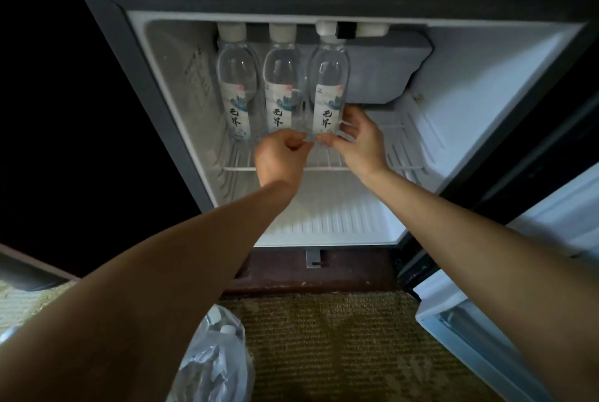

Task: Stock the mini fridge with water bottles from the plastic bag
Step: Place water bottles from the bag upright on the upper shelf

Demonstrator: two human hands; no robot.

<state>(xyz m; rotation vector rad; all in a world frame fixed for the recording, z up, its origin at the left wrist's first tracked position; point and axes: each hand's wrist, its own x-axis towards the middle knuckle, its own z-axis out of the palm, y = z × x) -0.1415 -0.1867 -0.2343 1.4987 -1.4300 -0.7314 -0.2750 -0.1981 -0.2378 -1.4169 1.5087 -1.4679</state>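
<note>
The mini fridge (486, 83) stands open at floor level, its door (518, 320) swung out to the right. Three water bottles stand upright in a row on the wire shelf (327, 165), caps close under the fridge ceiling: the left bottle (236, 90), the middle bottle (281, 90) and the right bottle (329, 90).

Both hands are at the base of the right bottle. The left hand (279, 161) is curled, thumb and fingers pinched on the lower left edge of the base. The right hand (359, 139) is partly spread, fingers wrapped round the lower right side, fingertips touching the plastic. A two-sided hold at the base probably serves to seat the bottle squarely on the wires and line it up beside the middle bottle without tipping it.

The grey compartment (385, 67) fills the upper right of the cavity, which likely explains why the row starts at the left wall.

The plastic bag (214, 366) lies on the carpet (340, 336) below the left forearm, with at least one more capped bottle visible inside; stocking appears to be unfinished
</note>
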